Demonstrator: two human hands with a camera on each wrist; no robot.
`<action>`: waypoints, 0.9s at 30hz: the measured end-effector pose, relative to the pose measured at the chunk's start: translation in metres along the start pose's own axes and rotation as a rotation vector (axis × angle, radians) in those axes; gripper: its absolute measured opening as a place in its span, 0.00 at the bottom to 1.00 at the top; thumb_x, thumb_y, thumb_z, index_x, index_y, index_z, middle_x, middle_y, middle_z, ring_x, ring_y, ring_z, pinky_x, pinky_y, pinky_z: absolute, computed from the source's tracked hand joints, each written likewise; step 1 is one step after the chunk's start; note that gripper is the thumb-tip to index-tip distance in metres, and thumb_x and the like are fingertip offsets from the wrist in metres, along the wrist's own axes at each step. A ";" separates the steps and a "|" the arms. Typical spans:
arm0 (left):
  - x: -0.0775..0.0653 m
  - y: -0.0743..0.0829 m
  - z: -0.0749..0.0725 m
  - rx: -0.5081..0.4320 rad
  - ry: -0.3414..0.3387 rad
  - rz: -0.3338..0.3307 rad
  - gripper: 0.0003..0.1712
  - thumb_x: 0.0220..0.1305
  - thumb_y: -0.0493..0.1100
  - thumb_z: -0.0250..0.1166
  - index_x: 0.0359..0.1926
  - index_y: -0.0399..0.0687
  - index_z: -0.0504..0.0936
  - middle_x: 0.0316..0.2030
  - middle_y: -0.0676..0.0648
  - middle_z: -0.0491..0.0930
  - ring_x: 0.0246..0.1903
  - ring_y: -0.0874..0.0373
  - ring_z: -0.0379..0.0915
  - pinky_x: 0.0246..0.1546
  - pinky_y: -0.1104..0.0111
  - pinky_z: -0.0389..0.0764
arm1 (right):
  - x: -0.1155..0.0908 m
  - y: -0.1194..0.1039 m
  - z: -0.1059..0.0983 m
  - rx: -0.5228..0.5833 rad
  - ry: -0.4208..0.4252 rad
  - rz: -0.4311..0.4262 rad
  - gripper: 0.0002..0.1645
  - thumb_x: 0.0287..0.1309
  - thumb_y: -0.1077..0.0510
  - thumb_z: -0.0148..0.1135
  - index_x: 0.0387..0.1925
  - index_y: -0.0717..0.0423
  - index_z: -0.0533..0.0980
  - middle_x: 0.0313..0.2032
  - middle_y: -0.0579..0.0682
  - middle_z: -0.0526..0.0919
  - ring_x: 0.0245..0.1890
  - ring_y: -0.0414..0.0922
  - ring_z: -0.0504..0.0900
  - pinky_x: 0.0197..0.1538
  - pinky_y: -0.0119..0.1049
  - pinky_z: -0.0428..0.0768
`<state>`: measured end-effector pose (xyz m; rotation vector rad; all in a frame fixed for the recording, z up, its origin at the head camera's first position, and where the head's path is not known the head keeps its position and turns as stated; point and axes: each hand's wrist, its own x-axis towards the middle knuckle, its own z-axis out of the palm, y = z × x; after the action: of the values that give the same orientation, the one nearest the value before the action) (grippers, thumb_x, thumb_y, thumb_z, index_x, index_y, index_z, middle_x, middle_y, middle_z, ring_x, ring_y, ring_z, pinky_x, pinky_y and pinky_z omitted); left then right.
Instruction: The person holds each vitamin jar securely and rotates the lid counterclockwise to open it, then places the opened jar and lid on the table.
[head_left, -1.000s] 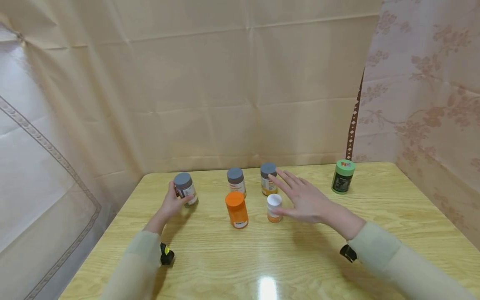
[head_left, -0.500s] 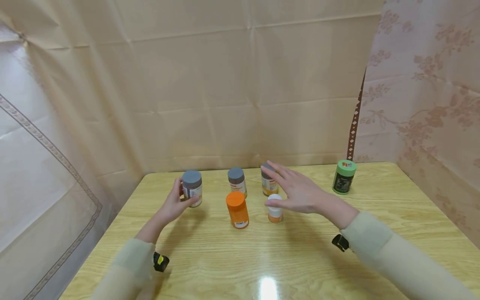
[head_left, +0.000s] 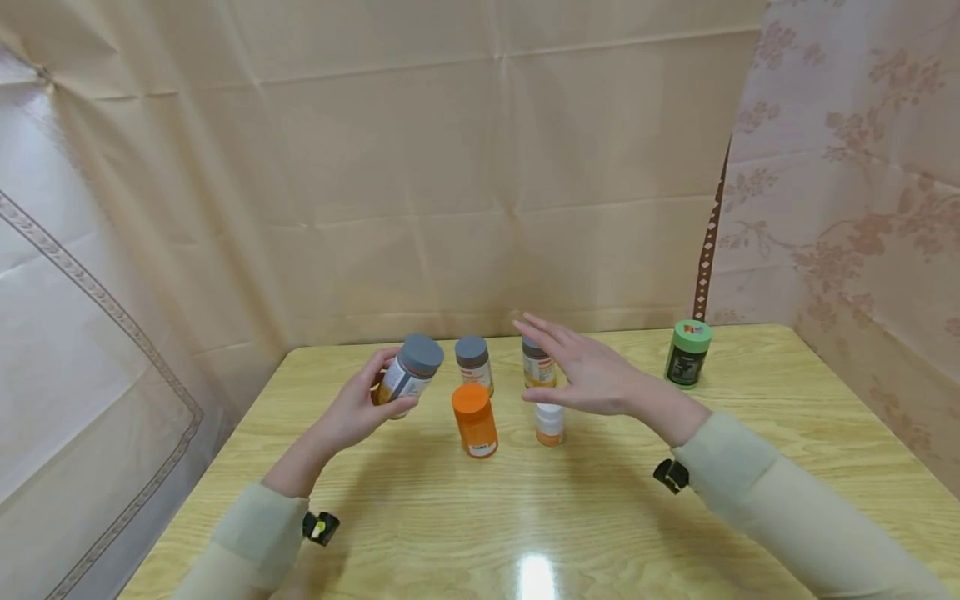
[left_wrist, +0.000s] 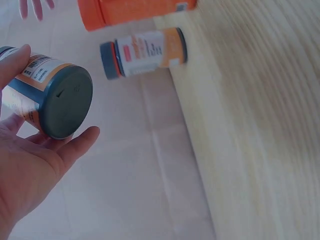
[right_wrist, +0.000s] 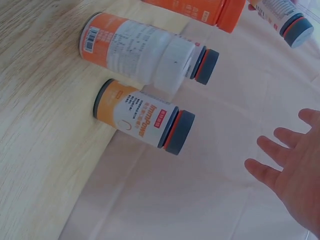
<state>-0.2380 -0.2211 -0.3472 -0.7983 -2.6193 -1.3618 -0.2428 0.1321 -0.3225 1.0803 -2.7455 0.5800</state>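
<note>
My left hand (head_left: 347, 418) grips a grey-lidded supplement bottle (head_left: 411, 373) and holds it tilted above the table, lid leaning right. In the left wrist view, thumb and fingers are around this bottle (left_wrist: 67, 102), and its dark base faces the camera. My right hand (head_left: 598, 377) hovers with fingers extended, holding nothing. It partly covers a grey-lidded bottle (head_left: 542, 372) behind it and the cap of a small white bottle (head_left: 550, 423) with an orange lower part. Between the hands stand an orange bottle (head_left: 477, 423) and, behind it, another grey-lidded bottle (head_left: 473, 358).
A dark jar with a green lid (head_left: 687, 353) stands at the back right of the wooden table (head_left: 420, 525). A beige cloth (head_left: 390, 183) hangs behind the table's back edge, with patterned cloth (head_left: 862, 167) on the right.
My left hand has lifted the grey-lidded bottle, moved it right and tilted it. My right hand has shifted slightly left and up. The other bottles stay in place.
</note>
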 end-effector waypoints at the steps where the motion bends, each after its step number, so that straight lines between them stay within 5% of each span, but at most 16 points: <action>1: 0.000 0.003 0.001 -0.002 -0.009 0.001 0.38 0.59 0.35 0.70 0.67 0.45 0.63 0.53 0.38 0.71 0.46 0.42 0.71 0.36 0.62 0.81 | 0.001 0.000 0.000 0.004 0.001 0.000 0.53 0.60 0.29 0.55 0.77 0.39 0.42 0.76 0.44 0.41 0.72 0.52 0.52 0.62 0.61 0.63; 15: -0.002 0.032 0.013 0.033 -0.100 0.004 0.36 0.55 0.38 0.74 0.63 0.47 0.68 0.51 0.44 0.73 0.44 0.48 0.74 0.41 0.61 0.80 | 0.013 -0.014 0.003 0.123 0.002 -0.032 0.54 0.58 0.29 0.57 0.77 0.39 0.44 0.75 0.43 0.44 0.73 0.51 0.50 0.64 0.58 0.62; 27: -0.001 0.041 0.020 0.070 -0.122 0.038 0.34 0.54 0.43 0.75 0.61 0.51 0.71 0.50 0.49 0.76 0.45 0.52 0.72 0.45 0.59 0.77 | 0.021 -0.031 0.013 0.230 -0.024 -0.011 0.51 0.57 0.29 0.59 0.75 0.33 0.48 0.72 0.42 0.56 0.66 0.48 0.64 0.58 0.56 0.70</action>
<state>-0.2140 -0.1871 -0.3290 -0.9444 -2.7108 -1.2423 -0.2370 0.0935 -0.3198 1.1548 -2.7423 0.9046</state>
